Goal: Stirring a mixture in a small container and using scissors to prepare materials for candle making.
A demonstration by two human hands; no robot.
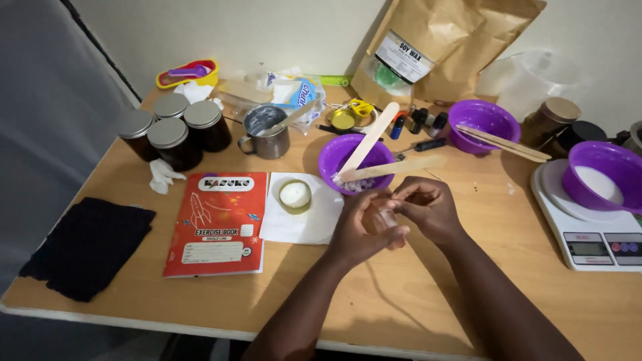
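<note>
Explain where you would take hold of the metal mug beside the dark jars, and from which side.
Take the metal mug by its loop handle, which sticks out on its left toward the dark jars. Come from the front left: a stick leans out over the right rim, so that side is obstructed.

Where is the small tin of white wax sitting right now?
In the head view, the small round tin of white wax sits on a white paper napkin, between the red exercise book and the nearest purple plastic bowl.

Light wooden table against pale wall; grey curtain left
</note>
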